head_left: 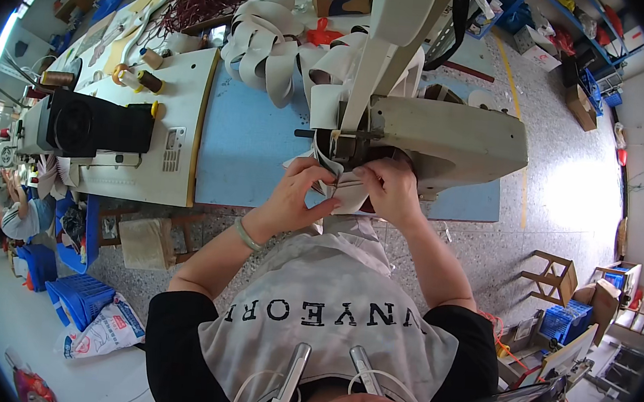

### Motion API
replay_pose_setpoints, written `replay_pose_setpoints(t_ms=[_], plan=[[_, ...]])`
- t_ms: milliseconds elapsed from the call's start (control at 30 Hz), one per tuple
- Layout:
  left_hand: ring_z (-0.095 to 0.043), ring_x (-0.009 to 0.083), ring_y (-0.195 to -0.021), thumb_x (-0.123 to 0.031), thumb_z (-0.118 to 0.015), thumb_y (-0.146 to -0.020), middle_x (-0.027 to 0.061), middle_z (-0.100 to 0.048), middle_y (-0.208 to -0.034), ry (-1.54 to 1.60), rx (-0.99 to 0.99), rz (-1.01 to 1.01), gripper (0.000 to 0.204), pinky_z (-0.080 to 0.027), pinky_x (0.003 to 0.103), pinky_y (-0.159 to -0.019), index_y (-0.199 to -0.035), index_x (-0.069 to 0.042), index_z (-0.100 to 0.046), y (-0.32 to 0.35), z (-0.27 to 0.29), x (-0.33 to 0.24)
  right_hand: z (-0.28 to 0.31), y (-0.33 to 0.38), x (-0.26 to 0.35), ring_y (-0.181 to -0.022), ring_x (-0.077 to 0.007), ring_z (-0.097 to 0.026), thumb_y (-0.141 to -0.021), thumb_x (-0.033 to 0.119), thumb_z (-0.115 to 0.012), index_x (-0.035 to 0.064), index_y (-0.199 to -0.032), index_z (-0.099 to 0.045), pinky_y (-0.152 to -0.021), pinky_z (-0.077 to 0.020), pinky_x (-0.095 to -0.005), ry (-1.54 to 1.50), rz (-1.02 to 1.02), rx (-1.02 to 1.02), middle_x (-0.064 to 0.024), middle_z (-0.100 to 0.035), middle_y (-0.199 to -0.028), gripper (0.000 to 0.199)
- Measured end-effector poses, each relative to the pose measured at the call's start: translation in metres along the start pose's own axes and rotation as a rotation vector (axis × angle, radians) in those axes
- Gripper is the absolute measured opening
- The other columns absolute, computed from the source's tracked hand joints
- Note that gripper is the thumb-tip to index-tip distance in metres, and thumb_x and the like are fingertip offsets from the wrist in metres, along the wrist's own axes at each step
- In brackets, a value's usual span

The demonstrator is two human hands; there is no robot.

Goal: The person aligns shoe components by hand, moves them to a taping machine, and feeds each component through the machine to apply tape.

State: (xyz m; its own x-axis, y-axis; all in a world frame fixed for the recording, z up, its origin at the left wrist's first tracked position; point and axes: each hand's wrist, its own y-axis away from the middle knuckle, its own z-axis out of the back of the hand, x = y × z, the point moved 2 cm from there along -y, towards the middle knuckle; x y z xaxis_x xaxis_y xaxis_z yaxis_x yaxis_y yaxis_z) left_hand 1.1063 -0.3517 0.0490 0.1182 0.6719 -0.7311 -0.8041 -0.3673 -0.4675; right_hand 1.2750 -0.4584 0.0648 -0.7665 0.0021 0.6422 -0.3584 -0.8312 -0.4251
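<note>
Both hands are at the front of a cream-coloured industrial machine, working a white strip that passes through its front end. My left hand has its fingertips closed on the strip's left edge, with the thumb held away lower down. On the other side, my right hand pinches the strip between thumb and fingers, close to the machine head. Some of the right fingertips are hidden against the machine. Behind it, a long white band lies in loose curled loops. A narrow white piece runs down toward my lap.
A blue tabletop carries the machine. To the left stands a sewing table with a black machine part and thread spools. Dark red cords lie at the back. A wooden stool stands right. Another person works far left.
</note>
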Motion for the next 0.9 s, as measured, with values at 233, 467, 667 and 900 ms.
replay_pose_setpoints(t_ms=[233, 467, 667, 900], plan=[[-0.053, 0.0243, -0.097, -0.011, -0.078, -0.070, 0.0028, -0.060, -0.094, 0.011, 0.126, -0.130, 0.039, -0.043, 0.036, -0.083, -0.103, -0.009, -0.057, 0.002, -0.007, 0.001, -0.017, 0.014, -0.013, -0.067, -0.0326, -0.064, -0.083, 0.023, -0.065, 0.0065, -0.077, -0.068, -0.062, -0.0480, -0.0421, -0.003, -0.290, 0.057, -0.0135, -0.065, -0.070, 0.018], [-0.057, 0.0247, -0.090, -0.011, -0.075, -0.072, 0.0008, -0.060, -0.092, -0.071, 0.193, -0.100, 0.030, -0.042, 0.036, -0.082, -0.097, -0.011, -0.059, 0.022, -0.021, 0.003, 0.004, 0.010, -0.003, -0.066, -0.0319, -0.061, -0.081, 0.017, -0.066, 0.0040, -0.077, -0.066, -0.061, -0.0479, -0.0379, -0.131, -0.266, 0.026, -0.0120, -0.064, -0.071, 0.013], [-0.059, 0.0273, -0.091, 0.001, -0.067, -0.078, 0.0095, -0.059, -0.101, 0.341, -0.089, 0.064, 0.024, -0.048, 0.035, -0.079, -0.100, -0.004, -0.060, 0.008, 0.035, 0.011, 0.029, -0.009, 0.018, -0.067, -0.0268, -0.057, -0.073, 0.005, -0.069, 0.0043, -0.076, -0.062, -0.058, -0.0451, -0.0344, -0.371, 0.209, 0.284, -0.0075, -0.058, -0.069, 0.008], [-0.062, 0.0277, -0.086, -0.003, -0.068, -0.078, 0.0100, -0.061, -0.100, -0.075, 0.364, -0.163, 0.018, -0.052, 0.035, -0.074, -0.095, -0.006, -0.062, -0.044, 0.038, 0.002, 0.030, -0.013, 0.021, -0.068, -0.0262, -0.059, -0.077, 0.009, -0.070, 0.0006, -0.083, -0.063, -0.062, -0.0476, -0.0343, -0.338, 0.237, 0.410, -0.0099, -0.062, -0.075, 0.013]])
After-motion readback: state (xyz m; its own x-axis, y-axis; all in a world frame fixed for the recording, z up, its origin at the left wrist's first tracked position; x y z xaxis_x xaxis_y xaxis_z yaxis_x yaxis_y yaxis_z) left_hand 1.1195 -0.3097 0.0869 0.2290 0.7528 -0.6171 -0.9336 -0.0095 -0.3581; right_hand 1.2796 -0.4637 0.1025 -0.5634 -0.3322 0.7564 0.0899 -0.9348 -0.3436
